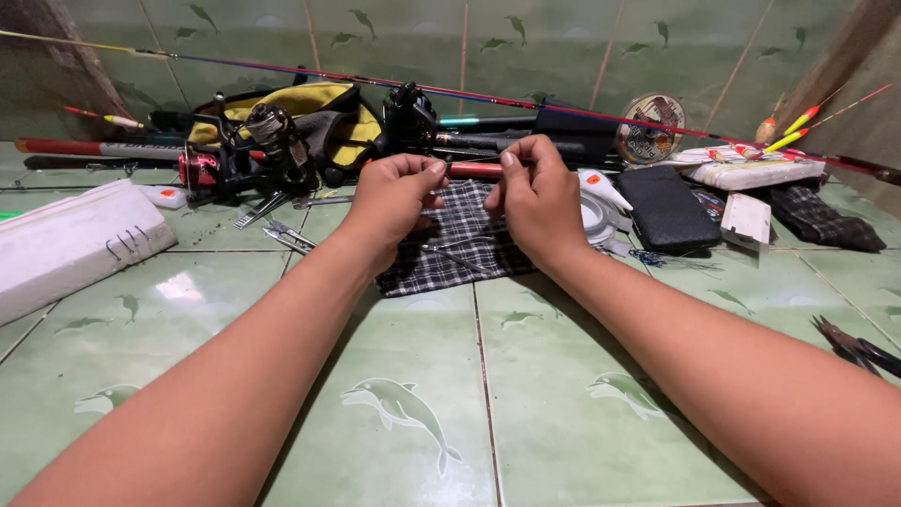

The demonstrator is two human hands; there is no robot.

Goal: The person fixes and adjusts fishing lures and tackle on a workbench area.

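My left hand (392,199) and my right hand (537,197) are raised close together over a black-and-white checkered cloth (457,252) on the green tiled floor. Both hands pinch with thumb and forefinger, as if on a very thin line or small piece too fine to make out. A thin metal rod lies on the cloth below them. Just behind the fingertips lies a rod section with a red band (474,170).
Fishing reels (267,141) and a yellow-black bag (319,111) lie at the back, with a long rod (563,106), a line spool (650,127), floats (798,127), a black pouch (666,208), white foam block (66,244), tweezers (286,235) and pliers (859,349).
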